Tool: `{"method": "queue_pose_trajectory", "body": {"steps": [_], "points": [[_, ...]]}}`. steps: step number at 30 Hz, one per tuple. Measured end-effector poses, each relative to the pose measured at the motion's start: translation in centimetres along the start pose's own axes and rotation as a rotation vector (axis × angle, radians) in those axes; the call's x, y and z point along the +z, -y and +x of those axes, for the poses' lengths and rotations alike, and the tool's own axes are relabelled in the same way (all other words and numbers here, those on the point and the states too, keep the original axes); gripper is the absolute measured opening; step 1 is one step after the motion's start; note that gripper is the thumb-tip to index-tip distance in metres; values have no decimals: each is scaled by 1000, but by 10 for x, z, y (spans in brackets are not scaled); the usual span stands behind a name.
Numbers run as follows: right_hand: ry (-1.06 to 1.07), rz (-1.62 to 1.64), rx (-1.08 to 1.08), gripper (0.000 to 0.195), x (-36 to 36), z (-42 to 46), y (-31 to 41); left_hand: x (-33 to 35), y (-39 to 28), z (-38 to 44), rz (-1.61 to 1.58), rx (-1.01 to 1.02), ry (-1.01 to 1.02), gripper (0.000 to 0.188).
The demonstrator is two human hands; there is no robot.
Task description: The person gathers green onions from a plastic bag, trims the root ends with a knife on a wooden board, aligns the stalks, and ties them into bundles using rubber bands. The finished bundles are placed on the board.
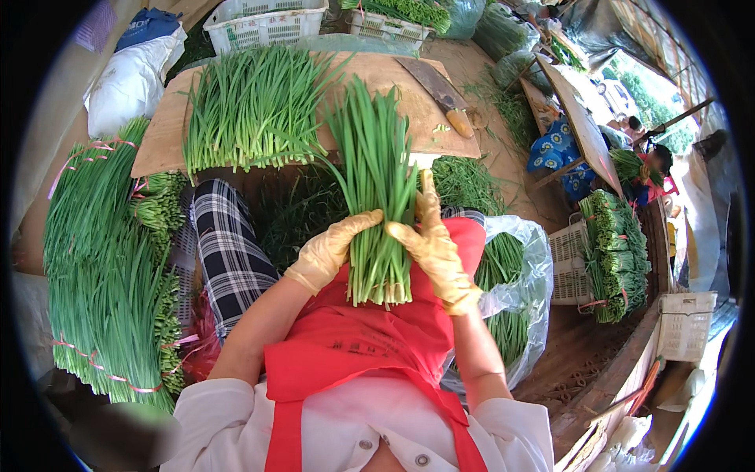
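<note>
Between my two gloved hands stands a loose bunch of garlic chives (377, 177), its pale cut ends toward my red apron (365, 330) and its green tips over the board. My left hand (333, 245) grips it from the left, thumb across the front. On the other side my right hand (436, 253) presses with thumb and palm, its fingers stretched along the stems. A wooden board (407, 135) lies ahead of me, with a spread pile of chives (253, 112) on its left. A broad-bladed knife (436, 91) with a wooden handle rests at its right end.
Tied chive bundles (106, 265) are stacked at my left. To my right, a clear plastic bag (519, 295) holds more chives, and a white crate (569, 259) stands beside stacked bundles (619, 253). White crates (265, 26) line the back. Another person (652, 165) handles chives farther right.
</note>
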State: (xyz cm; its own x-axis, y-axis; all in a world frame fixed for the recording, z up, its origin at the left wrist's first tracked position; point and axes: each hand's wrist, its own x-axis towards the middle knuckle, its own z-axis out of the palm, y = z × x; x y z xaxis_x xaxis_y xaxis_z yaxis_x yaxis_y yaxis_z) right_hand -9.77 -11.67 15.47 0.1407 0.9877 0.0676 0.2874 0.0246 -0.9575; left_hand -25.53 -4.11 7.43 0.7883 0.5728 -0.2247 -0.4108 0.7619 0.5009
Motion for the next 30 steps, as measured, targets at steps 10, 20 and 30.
{"method": "queue_pose_trajectory", "body": {"steps": [10, 20, 30], "points": [[-63, 668, -60, 76, -52, 69, 30, 72, -50, -39, 478, -73, 190, 46], [157, 160, -281, 41, -50, 74, 127, 62, -95, -42, 764, 38, 226, 56], [159, -42, -378, 24, -3, 99, 123, 124, -148, -55, 1336, 532, 125, 79]]}}
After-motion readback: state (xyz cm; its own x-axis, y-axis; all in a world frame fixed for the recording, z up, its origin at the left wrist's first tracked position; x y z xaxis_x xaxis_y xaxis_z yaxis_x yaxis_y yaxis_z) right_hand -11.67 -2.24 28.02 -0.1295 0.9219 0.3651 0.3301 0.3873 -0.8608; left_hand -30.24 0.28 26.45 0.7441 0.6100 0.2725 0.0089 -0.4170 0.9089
